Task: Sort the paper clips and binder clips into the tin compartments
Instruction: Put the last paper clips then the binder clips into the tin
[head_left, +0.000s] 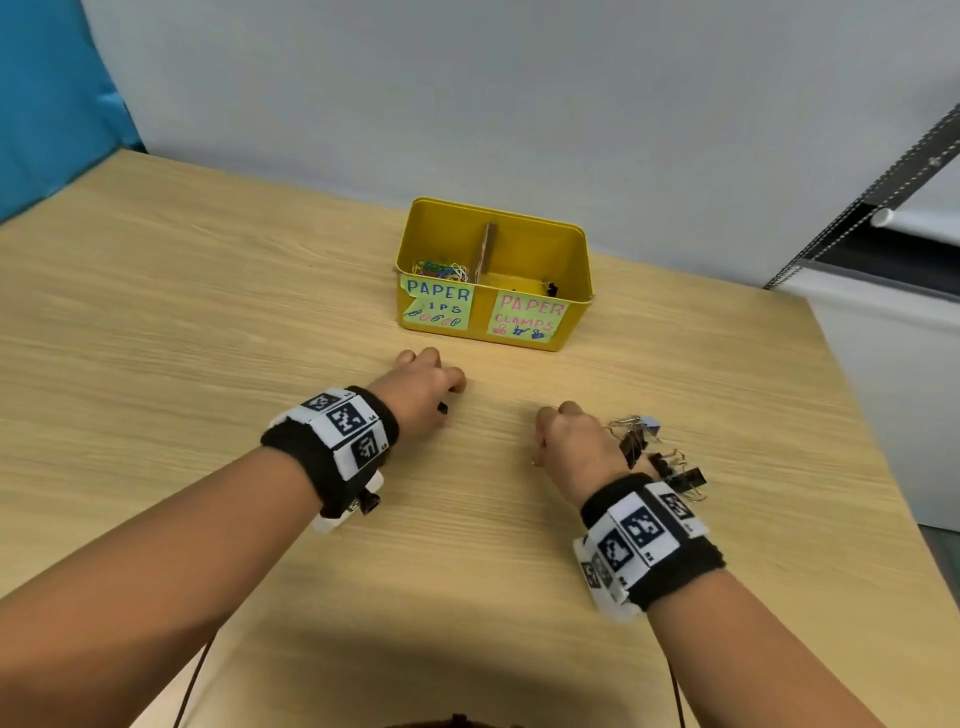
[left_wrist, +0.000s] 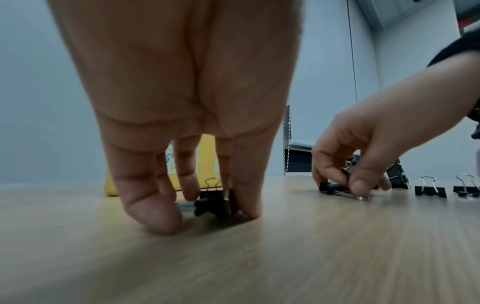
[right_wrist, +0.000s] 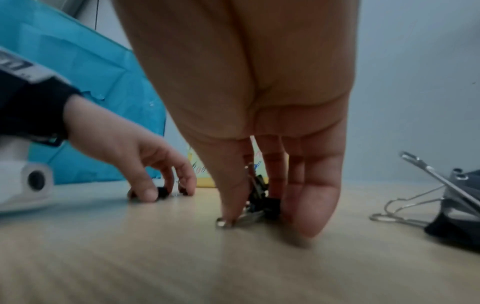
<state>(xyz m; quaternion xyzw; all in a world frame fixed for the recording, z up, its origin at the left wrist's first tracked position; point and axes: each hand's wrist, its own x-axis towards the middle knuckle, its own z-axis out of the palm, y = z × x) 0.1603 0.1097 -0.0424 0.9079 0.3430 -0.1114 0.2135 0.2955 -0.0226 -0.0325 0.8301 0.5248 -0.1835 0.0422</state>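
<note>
A yellow tin (head_left: 581, 291) stands at the back of the table, split by a cardboard divider. Its left compartment, labelled for paper clips, holds coloured paper clips (head_left: 439, 270). The right one, labelled for clamps, holds a black binder clip (head_left: 549, 287). My left hand (head_left: 434, 387) rests on the table in front of the tin, its fingers curled round a small black binder clip (left_wrist: 213, 203). My right hand (head_left: 558, 434) pinches another binder clip (right_wrist: 262, 203) against the table. Several binder clips (head_left: 660, 457) lie in a pile just right of that hand.
The wooden table (head_left: 208, 338) ends close to the right of the clip pile. A white cabinet (head_left: 893, 364) with a bead chain stands beyond that edge. A blue curtain (head_left: 47, 93) hangs at the far left, and a grey wall rises behind the tin.
</note>
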